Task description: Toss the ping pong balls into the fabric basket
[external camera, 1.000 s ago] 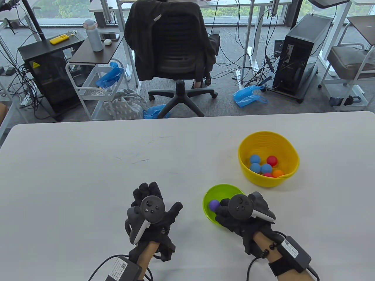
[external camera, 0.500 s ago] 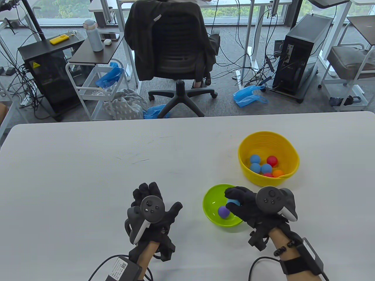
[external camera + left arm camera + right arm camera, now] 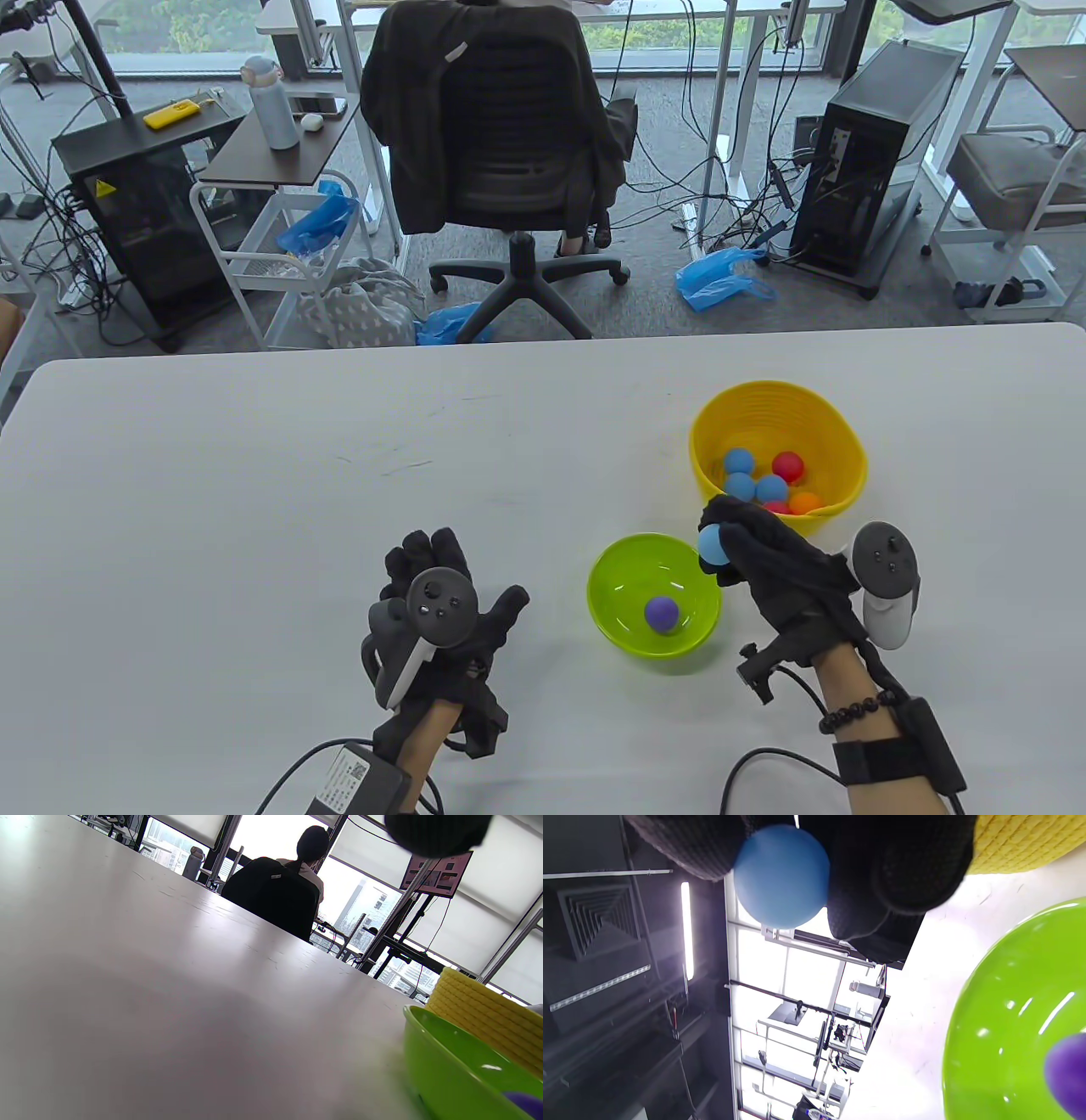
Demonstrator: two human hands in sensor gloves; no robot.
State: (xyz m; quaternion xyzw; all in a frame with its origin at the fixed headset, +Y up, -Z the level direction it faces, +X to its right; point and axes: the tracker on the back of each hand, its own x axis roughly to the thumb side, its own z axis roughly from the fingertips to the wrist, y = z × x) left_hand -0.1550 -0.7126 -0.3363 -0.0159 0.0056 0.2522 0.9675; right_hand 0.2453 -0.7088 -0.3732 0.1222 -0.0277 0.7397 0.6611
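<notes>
Table [image 3: 254,509], white and wide, fills the near half of the scene; past its far edge lies grey carpet with a black office chair [image 3: 501,144] draped in a dark jacket, a computer tower [image 3: 865,144] at far right, a cart [image 3: 280,255] at far left, and windows beyond

Yellow basket [image 3: 836,424] sits on the right side of the table, woven and round, holding three blue balls, two red ones and an orange one [image 3: 804,503]

Green bowl [image 3: 611,560] stands just near and left of the basket, glossy, with one purple ball [image 3: 661,613] inside it

Left hand [image 3: 441,628] rests palm down on the table, left of the bowl, fingers spread flat and holding nothing

Right hand [image 3: 776,564] is raised between the bowl and the basket, its fingers [image 3: 908,878] curled around a blue ball [image 3: 711,543]; the right wrist view shows that ball [image 3: 782,876] pinched between thumb and fingers, clear of the bowl's rim and beside the basket's near wall
</notes>
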